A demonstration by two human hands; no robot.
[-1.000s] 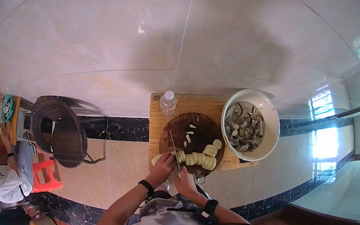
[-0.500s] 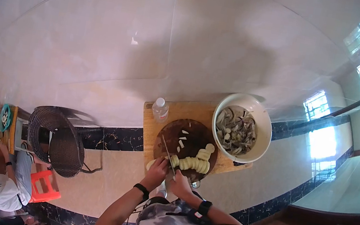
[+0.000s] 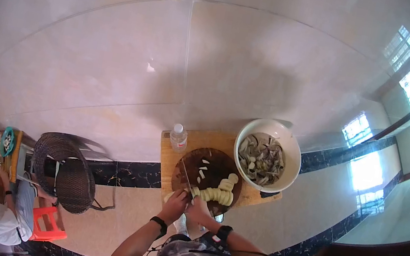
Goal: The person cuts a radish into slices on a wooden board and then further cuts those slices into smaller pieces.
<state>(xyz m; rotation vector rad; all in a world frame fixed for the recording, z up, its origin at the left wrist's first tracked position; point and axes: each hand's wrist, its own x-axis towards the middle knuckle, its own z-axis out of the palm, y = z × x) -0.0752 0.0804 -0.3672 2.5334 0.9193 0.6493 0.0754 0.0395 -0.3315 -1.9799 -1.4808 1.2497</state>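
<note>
My right hand (image 3: pixel 200 212) is closed on the handle of a kitchen knife (image 3: pixel 186 173), whose thin blade points away from me over the round dark chopping board (image 3: pixel 214 169). Curled fingers of my left hand (image 3: pixel 175 204) press on a pale, peeled vegetable (image 3: pixel 167 196) at the board's near edge, right beside the blade. Its exact kind I cannot make out. From the knife to the right, a curved row of pale round slices (image 3: pixel 215 195) lies on the board. Several thin white pieces (image 3: pixel 203 169) lie farther back.
The board rests on a wooden table (image 3: pixel 167 168). A clear plastic bottle (image 3: pixel 178 137) stands at its back left, and a white bowl (image 3: pixel 294 168) of cut, dark-edged strips at its right. Leftward are a dark woven chair (image 3: pixel 76 182) and a person (image 3: pixel 3 216) beside a red stool (image 3: pixel 46 223).
The view has tilted, so the table sits lower in the picture. The knife stays at the left end of the slices, and both hands have come closer together.
</note>
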